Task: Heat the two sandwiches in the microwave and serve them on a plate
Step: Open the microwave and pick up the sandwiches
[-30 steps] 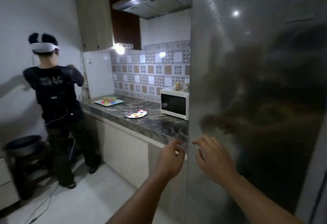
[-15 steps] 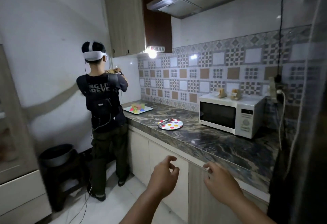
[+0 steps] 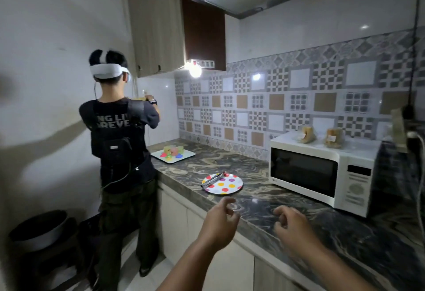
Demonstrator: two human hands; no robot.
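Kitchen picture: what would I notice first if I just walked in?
Probably the white microwave on the dark marbled counter, with two wrapped sandwiches on top. Left of it sits a round polka-dot plate holding metal tongs. Both empty hands, left hand and right hand, hover in front.

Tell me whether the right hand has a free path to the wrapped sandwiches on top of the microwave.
Probably yes. The right hand is empty, held over the counter edge, and nothing stands between it and the two wrapped sandwiches on the microwave. It would only need to lift above the microwave's top.

Dim kitchen; bare bulb (image 3: 195, 70) glares under cabinet; edges bowed, corners dark.
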